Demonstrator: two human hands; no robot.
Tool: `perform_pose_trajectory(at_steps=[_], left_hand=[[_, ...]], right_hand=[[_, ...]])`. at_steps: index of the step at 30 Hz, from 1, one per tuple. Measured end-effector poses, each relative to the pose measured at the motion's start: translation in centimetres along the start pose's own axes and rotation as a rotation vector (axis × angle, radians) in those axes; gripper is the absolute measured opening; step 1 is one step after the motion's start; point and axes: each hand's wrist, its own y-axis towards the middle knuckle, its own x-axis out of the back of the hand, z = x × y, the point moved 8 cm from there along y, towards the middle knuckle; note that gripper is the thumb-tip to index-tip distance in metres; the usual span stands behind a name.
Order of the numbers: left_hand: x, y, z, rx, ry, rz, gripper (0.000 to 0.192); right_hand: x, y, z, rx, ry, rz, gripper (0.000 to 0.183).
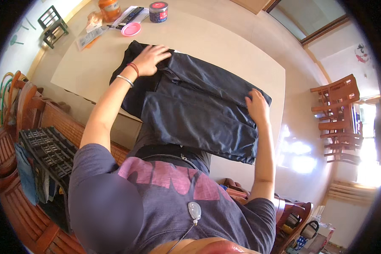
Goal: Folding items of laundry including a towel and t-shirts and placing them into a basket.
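Note:
A black garment (203, 117), whose kind I cannot tell for sure, lies spread and partly folded over the near side of a beige table (222, 44). Its lower edge hangs past the table's front. My left hand (150, 60), a little blurred, is on or just over the garment's upper left part with its fingers apart. At the garment's right end is my right hand (258, 106), fingers bent against the cloth; whether they pinch it is not plain. A bit of white shows at the garment's far edge.
Along the table's far left stand an orange jar (110, 11), a dark tub with a red lid (158, 12), a pink lid (131, 29), a black remote control (130, 16) and a plastic packet (90, 38). A black plastic crate (47, 149) and wooden chairs flank me.

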Motion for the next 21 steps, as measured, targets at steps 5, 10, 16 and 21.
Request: perform_pose_trajectory(at_steps=[5,10,16,21], left_hand=[[4.2,-3.0,8.7,0.708,0.186,-0.354,0.038],[-0.4,-6.0,15.2,1.358,-0.474,-0.259,0.049],[-5.0,-7.3,19.1,1.166,-1.026,-0.662,0.030],[-5.4,-9.4,18.7,1.161,-1.151,-0.956,0.029]], right_hand=[[-3.3,1.7,8.3,0.270,0.263,-0.134,0.045],[-7.0,1.8,16.5,0.483,0.263,-0.101,0.066],[-9.7,1.6,18.0,0.503,0.001,0.026,0.054],[-9.6,1.9,16.0,0.507,0.091,0.052,0.045]])
